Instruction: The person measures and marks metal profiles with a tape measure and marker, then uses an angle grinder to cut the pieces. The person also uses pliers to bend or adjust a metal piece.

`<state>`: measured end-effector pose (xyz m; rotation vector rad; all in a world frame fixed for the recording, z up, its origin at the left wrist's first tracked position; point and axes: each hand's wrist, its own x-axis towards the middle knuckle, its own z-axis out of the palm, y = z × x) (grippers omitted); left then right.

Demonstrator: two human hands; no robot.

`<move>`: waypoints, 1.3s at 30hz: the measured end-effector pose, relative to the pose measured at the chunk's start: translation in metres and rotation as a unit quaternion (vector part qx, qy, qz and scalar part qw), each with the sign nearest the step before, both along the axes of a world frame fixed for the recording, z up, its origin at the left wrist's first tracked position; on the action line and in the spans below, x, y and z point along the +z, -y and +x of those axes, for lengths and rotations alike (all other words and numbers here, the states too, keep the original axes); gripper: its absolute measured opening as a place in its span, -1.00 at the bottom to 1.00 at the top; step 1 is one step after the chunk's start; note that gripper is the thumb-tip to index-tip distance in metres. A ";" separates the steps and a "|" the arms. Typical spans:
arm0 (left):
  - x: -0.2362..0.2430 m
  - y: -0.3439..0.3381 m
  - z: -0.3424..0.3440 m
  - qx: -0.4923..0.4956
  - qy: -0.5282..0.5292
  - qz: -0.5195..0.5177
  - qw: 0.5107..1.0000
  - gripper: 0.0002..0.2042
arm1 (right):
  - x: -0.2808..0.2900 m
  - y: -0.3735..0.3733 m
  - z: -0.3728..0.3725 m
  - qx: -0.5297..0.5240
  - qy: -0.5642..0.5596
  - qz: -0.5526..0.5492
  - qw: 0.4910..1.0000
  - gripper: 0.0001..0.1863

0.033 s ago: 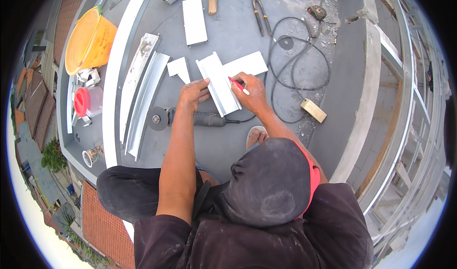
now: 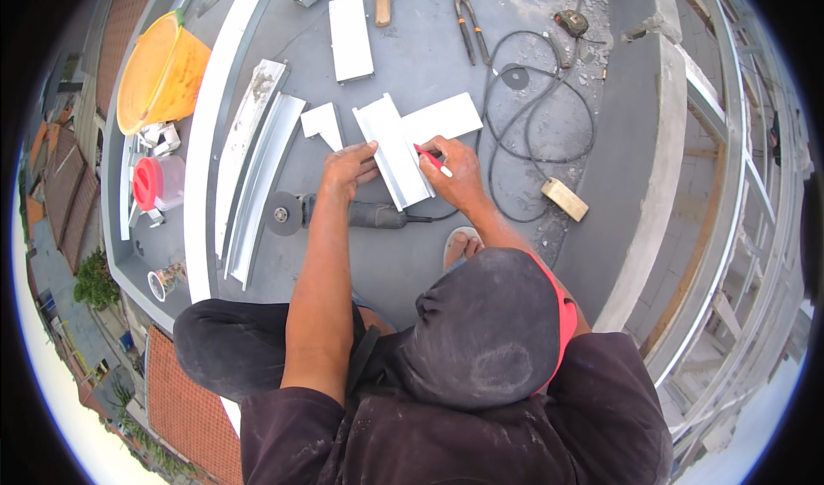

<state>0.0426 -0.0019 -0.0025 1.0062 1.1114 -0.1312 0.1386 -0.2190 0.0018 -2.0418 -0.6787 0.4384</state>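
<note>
One yellow bucket (image 2: 184,64); one angle grinder (image 2: 373,215); the left hand (image 2: 348,167), half curled, holds one metal channel (image 2: 390,146) mid-floor by its left edge; the right hand (image 2: 455,169) — fingers closed — pinches one red marker (image 2: 433,160) at the channel's right edge; one pair of pincers (image 2: 462,4); grey floor (image 2: 421,64) outdoors, low wall (image 2: 665,167) at right.

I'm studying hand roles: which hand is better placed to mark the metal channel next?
Likely the right hand: it holds the red pen by the right side of the metal channel, while the left hand touches the left side.
</note>
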 end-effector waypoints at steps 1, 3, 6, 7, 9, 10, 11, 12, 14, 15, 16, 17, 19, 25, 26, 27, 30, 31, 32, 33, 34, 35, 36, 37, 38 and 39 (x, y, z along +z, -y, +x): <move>-0.002 -0.002 -0.003 -0.007 0.004 -0.004 1.000 -0.42 | 0.006 0.008 -0.007 0.005 -0.007 -0.010 1.000 -0.70; 0.000 -0.001 -0.003 -0.011 0.006 -0.005 1.000 -0.42 | 0.009 0.028 -0.020 -0.006 -0.007 -0.040 0.999 -0.73; 0.005 0.000 -0.001 0.002 -0.003 0.006 1.000 -0.45 | 0.021 0.028 -0.033 -0.082 -0.020 0.049 0.995 -0.76; 0.004 0.003 -0.002 -0.001 -0.005 0.002 1.000 -0.44 | 0.026 0.024 -0.036 -0.115 -0.027 0.101 0.988 -0.77; 0.003 -0.004 0.000 -0.012 0.003 -0.006 1.000 -0.42 | 0.024 0.017 -0.029 -0.087 0.033 0.061 0.994 -0.72; -0.001 -0.006 -0.003 -0.019 0.008 -0.016 1.000 -0.41 | 0.021 0.010 -0.029 -0.072 0.063 0.043 0.994 -0.69; -0.006 -0.010 -0.007 -0.024 0.012 -0.027 0.999 -0.40 | 0.019 -0.001 -0.033 -0.054 0.078 0.007 0.995 -0.66; -0.006 -0.010 -0.006 -0.020 0.009 -0.018 1.000 -0.40 | 0.011 -0.007 -0.035 -0.042 0.080 0.009 0.996 -0.66; -0.005 -0.007 -0.007 -0.013 0.000 -0.008 1.000 -0.40 | 0.004 -0.016 -0.037 -0.022 0.083 0.007 0.996 -0.66; -0.003 -0.006 -0.009 -0.016 0.000 0.001 1.000 -0.37 | 0.004 -0.017 -0.037 -0.037 0.072 0.045 0.996 -0.69; -0.001 -0.005 -0.011 0.008 0.009 0.016 1.000 -0.32 | 0.005 -0.018 -0.034 -0.053 0.065 0.052 0.995 -0.69; 0.000 0.001 -0.014 0.029 0.015 0.023 0.999 -0.26 | 0.008 -0.012 -0.034 -0.071 0.055 0.051 0.995 -0.69; 0.003 0.007 -0.010 0.023 -0.009 0.106 0.994 -0.18 | 0.012 0.006 -0.025 -0.099 0.081 0.093 0.987 -0.69; 0.023 0.047 0.023 -0.311 -0.015 0.609 0.729 -0.01 | 0.053 0.099 0.022 -0.281 0.182 0.032 0.942 -0.68; 0.011 0.049 0.028 -0.332 0.004 0.658 0.676 -0.03 | 0.056 0.110 0.026 -0.296 0.191 0.024 0.935 -0.68; 0.004 0.052 0.035 -0.353 0.027 0.701 0.619 -0.05 | 0.053 0.122 0.030 -0.305 0.198 0.020 0.931 -0.68; -0.003 0.051 0.052 -0.459 -0.032 0.625 0.631 -0.09 | 0.045 0.146 0.035 -0.332 0.190 0.006 0.924 -0.68; -0.003 0.052 0.053 -0.462 -0.035 0.603 0.650 -0.10 | 0.045 0.153 0.031 -0.342 0.167 0.000 0.925 -0.68; 0.003 0.053 0.055 -0.464 -0.036 0.583 0.665 -0.11 | 0.045 0.158 0.027 -0.355 0.146 -0.003 0.923 -0.68; 0.007 0.052 0.058 -0.465 -0.038 0.564 0.681 -0.12 | 0.045 0.159 0.020 -0.370 0.123 -0.005 0.921 -0.67; 0.006 0.053 0.060 -0.420 -0.031 0.570 0.705 -0.13 | 0.041 0.162 0.018 -0.372 0.115 -0.001 0.921 -0.67; 0.004 0.053 0.060 -0.375 -0.025 0.573 0.728 -0.14 | 0.034 0.163 0.012 -0.373 0.106 0.001 0.922 -0.68; 0.006 0.054 0.062 -0.329 -0.018 0.573 0.751 -0.15 | 0.036 0.160 0.007 -0.372 0.096 0.001 0.923 -0.68; 0.006 0.052 0.075 -0.329 -0.034 0.558 0.761 -0.17 | 0.039 0.155 -0.001 -0.380 0.072 0.027 0.922 -0.68; 0.018 0.050 0.099 -0.324 -0.051 0.543 0.773 -0.18 | 0.035 0.154 -0.006 -0.375 0.081 0.021 0.923 -0.69; 0.027 0.046 0.123 -0.315 -0.072 0.530 0.784 -0.20 | 0.030 0.152 -0.009 -0.365 0.090 0.019 0.927 -0.69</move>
